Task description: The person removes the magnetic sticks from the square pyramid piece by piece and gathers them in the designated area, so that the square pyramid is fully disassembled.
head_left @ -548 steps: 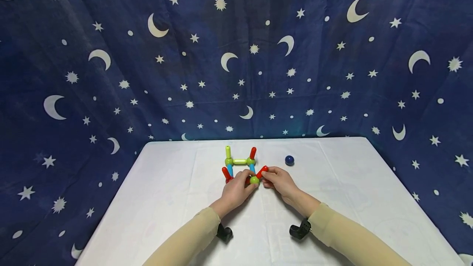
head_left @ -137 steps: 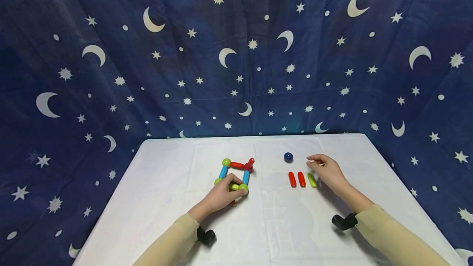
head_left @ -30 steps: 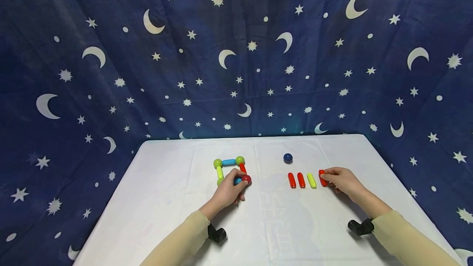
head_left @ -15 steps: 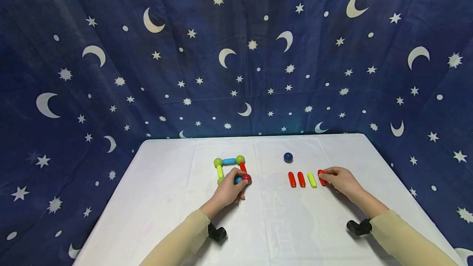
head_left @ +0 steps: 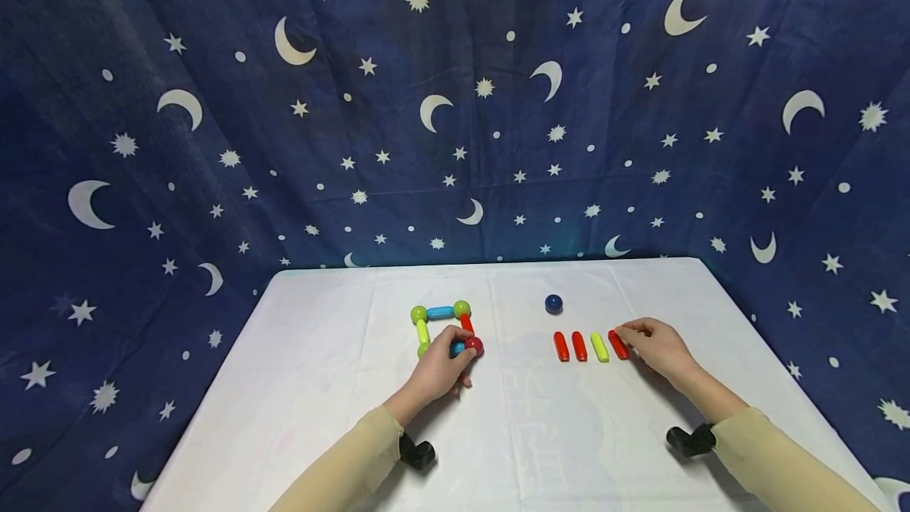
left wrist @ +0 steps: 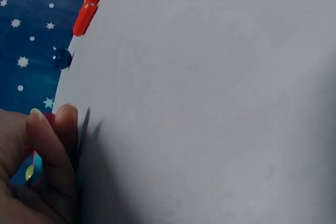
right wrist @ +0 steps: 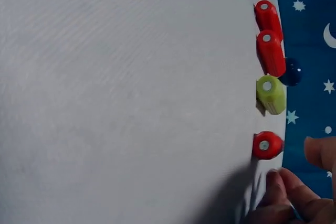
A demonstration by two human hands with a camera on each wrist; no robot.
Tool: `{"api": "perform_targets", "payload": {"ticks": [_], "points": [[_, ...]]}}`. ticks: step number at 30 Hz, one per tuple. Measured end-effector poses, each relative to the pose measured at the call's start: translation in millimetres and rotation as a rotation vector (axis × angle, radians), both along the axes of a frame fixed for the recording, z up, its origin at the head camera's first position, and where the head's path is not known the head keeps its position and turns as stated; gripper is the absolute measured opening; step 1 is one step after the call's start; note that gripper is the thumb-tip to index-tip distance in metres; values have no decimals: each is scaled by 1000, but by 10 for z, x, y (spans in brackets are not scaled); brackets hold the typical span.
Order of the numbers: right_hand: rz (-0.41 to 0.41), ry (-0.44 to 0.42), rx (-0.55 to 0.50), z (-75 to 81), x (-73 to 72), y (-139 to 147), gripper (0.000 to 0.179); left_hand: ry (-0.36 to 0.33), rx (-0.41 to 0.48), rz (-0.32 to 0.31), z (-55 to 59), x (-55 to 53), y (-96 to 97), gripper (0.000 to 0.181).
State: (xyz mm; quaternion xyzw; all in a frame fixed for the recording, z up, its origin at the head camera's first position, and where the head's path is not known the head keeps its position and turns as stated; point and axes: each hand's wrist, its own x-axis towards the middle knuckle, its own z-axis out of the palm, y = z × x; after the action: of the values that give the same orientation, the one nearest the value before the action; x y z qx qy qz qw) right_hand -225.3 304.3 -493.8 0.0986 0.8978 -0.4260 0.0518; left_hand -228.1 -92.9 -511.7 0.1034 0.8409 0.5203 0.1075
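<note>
A square frame of magnetic rods and balls (head_left: 441,312) lies flat on the table. Three of its balls are green; the near right one is a red ball (head_left: 474,346). My left hand (head_left: 435,368) grips the frame's near side, thumb and fingers about the blue rod (head_left: 458,348) beside that red ball, and covers part of it. On the right, my right hand (head_left: 661,350) is at the far end of a red rod (head_left: 617,345). In the right wrist view the thumb (right wrist: 319,151) stands apart from the fingers, and the red rod (right wrist: 272,150) lies on the cloth.
Left of that rod lie a yellow-green rod (head_left: 600,347) and two more red rods, the nearer one a red rod (head_left: 579,346), in a row. Behind them sits a dark blue ball (head_left: 554,304). A white cloth covers the table (head_left: 341,385); a starry curtain (head_left: 398,141) hangs behind.
Rods that stood up from the frame earlier now lie in the row at right. In the last half second my right fingers have let go of the rightmost red rod. The left hand stays put.
</note>
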Motion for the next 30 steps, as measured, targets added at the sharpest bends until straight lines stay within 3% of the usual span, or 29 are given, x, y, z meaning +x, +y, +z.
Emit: {"api": "perform_targets", "payload": {"ticks": [4,10,12,15,19,23,30], "points": [[-11,62,8,136,11,-93,59,74,-111,0,73,67,-51,44],[56,164,1,357,-26,-359,49,377,-366,49,244,82,-199,31],[101,192,-27,389,-39,-486,46,470,-422,42,260,50,-239,26],[194,210,-107,389,-48,-731,42,557,-493,12,229,-6,-267,23],[314,211,-152,317,-65,-1153,37,594,-585,-16,136,-68,-257,23],[395,189,-130,195,-89,-1572,33,602,-643,-26,60,-106,-226,25],[407,157,-77,-17,-161,-2009,34,661,-673,-35,34,-140,-208,23]]}}
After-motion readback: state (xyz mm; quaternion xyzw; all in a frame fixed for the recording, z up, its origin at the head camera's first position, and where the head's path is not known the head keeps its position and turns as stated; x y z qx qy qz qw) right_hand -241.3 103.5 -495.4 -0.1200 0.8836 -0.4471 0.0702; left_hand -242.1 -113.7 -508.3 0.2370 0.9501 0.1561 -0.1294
